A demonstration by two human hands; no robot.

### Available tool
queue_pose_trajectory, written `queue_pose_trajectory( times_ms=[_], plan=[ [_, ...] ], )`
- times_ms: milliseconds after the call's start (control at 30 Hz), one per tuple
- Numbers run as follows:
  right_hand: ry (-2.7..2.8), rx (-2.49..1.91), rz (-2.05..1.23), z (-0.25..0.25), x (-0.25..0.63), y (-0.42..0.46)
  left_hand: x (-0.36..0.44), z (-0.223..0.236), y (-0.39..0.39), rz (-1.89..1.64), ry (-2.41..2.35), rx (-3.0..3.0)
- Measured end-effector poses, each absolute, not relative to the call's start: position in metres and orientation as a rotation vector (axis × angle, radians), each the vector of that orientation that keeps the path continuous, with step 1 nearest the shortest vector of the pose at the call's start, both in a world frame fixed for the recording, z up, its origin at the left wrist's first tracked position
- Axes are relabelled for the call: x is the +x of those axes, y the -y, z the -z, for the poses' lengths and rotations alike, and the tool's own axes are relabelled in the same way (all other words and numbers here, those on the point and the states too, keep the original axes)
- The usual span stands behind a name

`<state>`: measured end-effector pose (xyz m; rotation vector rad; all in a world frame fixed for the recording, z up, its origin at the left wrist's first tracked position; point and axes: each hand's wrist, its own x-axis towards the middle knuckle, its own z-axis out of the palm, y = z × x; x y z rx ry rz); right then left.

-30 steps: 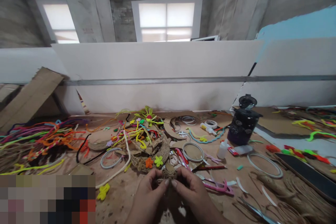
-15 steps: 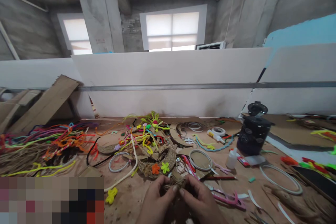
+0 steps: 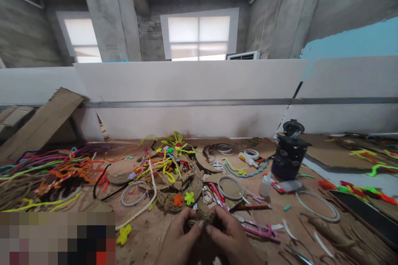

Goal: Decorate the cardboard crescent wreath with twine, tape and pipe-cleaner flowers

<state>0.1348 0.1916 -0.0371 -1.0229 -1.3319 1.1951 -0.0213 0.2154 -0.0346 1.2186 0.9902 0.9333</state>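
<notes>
At the table's near edge, my left hand [image 3: 181, 234] and my right hand [image 3: 226, 232] pinch a small coiled piece of brown twine [image 3: 203, 216] between thumbs and fingers. The two thumbs meet at its near side, and the fingers hide parts of it. Just beyond lies a twine-wrapped wreath [image 3: 195, 184], with an orange pipe-cleaner flower [image 3: 178, 200] and a yellow-green flower [image 3: 189, 198] on its front. Pink-handled scissors [image 3: 259, 230] lie right of my right hand. A yellow pipe-cleaner flower [image 3: 124, 234] rests left of my left hand.
Tangled pipe cleaners [image 3: 62, 174] cover the left side. A black bin [image 3: 289, 157] stands at the back right, near a small white bottle [image 3: 265, 185]. White rings [image 3: 230, 187], paper strips and brown twine [image 3: 357, 232] lie about. A white partition [image 3: 192, 83] closes the back.
The view has shifted slightly, so most things appear farther left. Both hands keep hold of the twine piece, with little change in their grip. Metal blades now show at the lower right.
</notes>
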Motion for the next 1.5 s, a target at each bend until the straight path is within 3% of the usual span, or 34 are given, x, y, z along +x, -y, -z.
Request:
queue_pose_trajectory(
  times_ms=[300, 433, 633, 1200, 1500],
  plan=[
    [1.49, -1.063, -0.976, 0.021, 0.136, -0.186, -0.05, -0.002, -0.224, -0.976, -1.414, 1.919],
    [1.62, -1.126, -0.87, 0.025, 0.137, -0.185, -0.065, 0.001, -0.239, -0.722, -1.592, 2.342],
    [1.771, -1.189, -0.819, 0.038, 0.137, -0.187, -0.071, 0.004, -0.25, -0.357, -1.761, 2.464],
    [1.787, -1.163, -0.723, 0.039, 0.134, -0.185, -0.085, 0.003, -0.258, -0.603, -1.439, 2.517],
    [1.82, -1.161, -0.79, 0.031, 0.135, -0.184, -0.088, -0.015, -0.258, -1.28, -1.176, 1.823]
  ],
)
